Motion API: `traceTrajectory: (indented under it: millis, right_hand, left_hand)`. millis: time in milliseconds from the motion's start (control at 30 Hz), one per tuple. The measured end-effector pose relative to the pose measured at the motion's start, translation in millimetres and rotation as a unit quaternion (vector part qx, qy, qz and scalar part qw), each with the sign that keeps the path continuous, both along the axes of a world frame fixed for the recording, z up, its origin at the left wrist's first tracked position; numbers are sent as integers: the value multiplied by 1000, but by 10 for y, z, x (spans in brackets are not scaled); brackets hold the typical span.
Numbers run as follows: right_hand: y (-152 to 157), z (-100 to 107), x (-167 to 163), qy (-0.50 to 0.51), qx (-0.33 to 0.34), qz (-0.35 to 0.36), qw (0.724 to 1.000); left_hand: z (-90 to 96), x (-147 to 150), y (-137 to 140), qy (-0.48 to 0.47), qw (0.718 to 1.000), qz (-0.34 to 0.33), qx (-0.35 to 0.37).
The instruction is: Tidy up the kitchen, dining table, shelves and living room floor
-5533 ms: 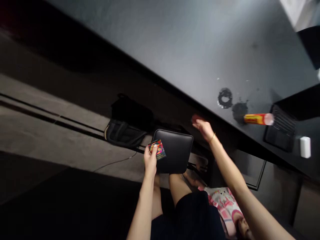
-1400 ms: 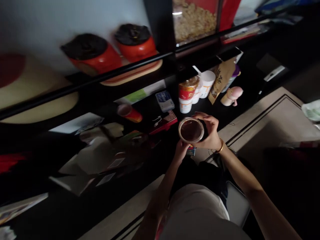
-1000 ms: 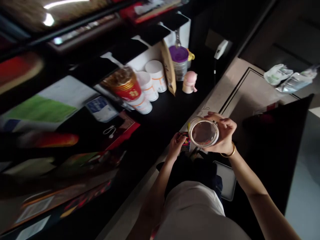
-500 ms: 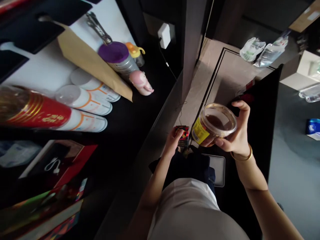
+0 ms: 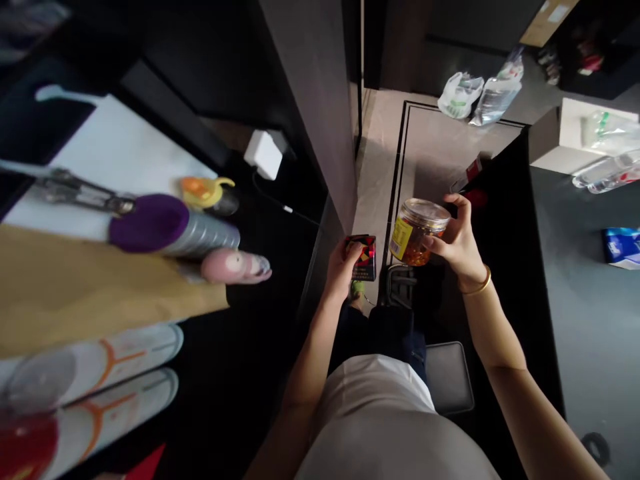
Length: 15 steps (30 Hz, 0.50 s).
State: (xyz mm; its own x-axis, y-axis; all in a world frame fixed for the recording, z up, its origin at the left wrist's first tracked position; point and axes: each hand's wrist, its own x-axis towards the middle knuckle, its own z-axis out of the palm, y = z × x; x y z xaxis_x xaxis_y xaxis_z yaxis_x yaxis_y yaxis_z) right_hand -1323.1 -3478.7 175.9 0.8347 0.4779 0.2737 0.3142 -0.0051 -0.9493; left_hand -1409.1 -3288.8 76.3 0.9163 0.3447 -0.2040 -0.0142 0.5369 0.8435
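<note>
Fingers [image 5: 436,245] of the right hand [image 5: 463,252] grasp the clear jar [image 5: 418,229] from its right side — axis slightly tilted — while the left hand [image 5: 341,268], farther off, grips the patterned box [image 5: 368,259], left of the jar and apart.

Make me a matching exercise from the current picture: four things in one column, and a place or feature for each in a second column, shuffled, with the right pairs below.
Things:
1. Jar with a yellow label
2. Small patterned box
3. Ribbed canister
4. Blue packet

Places and features:
A. On the grey tabletop, at the picture's right edge
B. Held in the left hand
C. Topped with a purple lid
D. Held in the right hand

Right pairs: 1-D, 2-B, 3-C, 4-A.
</note>
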Motion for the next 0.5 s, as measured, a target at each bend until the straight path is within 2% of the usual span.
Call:
traceTrajectory:
  millis: [100,233,500]
  right_hand:
    - [112,-15,386,-5,17,-51,999]
    - [190,28,814,-3,33,-108,994]
    - [184,133,1762,15,43,-120,992]
  left_hand:
    - [34,413,182,14,999,-37,9]
    - [70,866,299,22,998,-54,23]
    - [38,1842,292,49,994,-96,8]
